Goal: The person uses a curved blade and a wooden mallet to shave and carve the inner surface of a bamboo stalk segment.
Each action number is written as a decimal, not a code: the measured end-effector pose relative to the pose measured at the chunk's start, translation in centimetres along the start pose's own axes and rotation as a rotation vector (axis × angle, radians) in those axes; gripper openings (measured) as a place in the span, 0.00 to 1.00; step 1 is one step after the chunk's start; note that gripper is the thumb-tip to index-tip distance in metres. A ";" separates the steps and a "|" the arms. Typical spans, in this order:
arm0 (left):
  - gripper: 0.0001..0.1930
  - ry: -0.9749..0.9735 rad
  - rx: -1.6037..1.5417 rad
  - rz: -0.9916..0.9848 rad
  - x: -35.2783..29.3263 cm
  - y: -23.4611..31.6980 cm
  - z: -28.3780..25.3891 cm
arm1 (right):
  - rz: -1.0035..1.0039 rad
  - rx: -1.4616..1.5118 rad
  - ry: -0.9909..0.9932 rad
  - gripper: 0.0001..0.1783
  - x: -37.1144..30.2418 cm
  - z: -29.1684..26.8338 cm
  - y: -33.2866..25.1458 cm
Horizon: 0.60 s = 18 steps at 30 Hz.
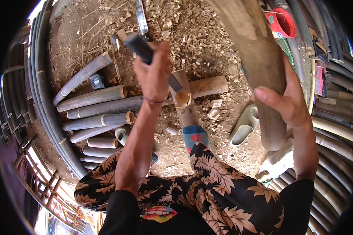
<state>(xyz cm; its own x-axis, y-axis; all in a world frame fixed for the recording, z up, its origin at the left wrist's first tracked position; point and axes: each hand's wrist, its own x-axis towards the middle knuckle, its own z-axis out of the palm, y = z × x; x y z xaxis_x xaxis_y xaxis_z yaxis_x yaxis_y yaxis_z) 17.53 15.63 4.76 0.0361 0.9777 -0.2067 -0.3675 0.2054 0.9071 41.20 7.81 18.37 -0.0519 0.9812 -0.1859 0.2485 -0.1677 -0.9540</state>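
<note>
My left hand [152, 74] is wrapped round the dark handle of a chisel [139, 47]. Its flat metal blade slants down toward a round opening in a bamboo piece [186, 112]. This piece lies over another bamboo length [210, 85] set crosswise. A foot in a blue and red sock [193, 135] is at the piece's near end. On the right, my right hand [288, 103] grips a thick, long wooden club [259, 51], its rounded end toward me. Part of that hand's fingers is hidden behind the wood.
Several cut bamboo lengths [100, 105] lie at the left, near a dark tape measure [97, 81]. A long metal blade [141, 17] lies ahead among wood chips. An olive clog [245, 125] sits right of the foot. A red bucket [281, 22] and bamboo poles [335, 156] line the right.
</note>
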 end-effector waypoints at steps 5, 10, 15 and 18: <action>0.10 -0.222 0.151 -0.415 -1.0 -1.8 0.9 | 0.216 0.050 0.026 0.49 -1.6 -0.8 0.8; 0.11 -0.325 0.258 -0.473 -0.6 -3.7 0.5 | 0.278 0.044 0.047 0.50 -2.8 -1.1 1.5; 0.10 -0.247 0.210 -0.504 -0.7 -4.2 0.3 | 0.317 0.046 0.075 0.51 -2.7 -1.1 2.1; 0.10 -0.258 0.222 -0.517 -0.6 -4.3 0.2 | 0.346 -0.010 0.130 0.54 -2.1 -0.8 1.5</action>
<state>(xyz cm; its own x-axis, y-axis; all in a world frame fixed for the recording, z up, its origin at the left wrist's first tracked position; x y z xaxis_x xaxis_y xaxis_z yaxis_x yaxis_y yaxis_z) 19.27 14.13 1.07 0.3918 0.7222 -0.5700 -0.0409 0.6326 0.7734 42.46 5.56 17.50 0.1595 0.8708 -0.4650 0.2390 -0.4911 -0.8377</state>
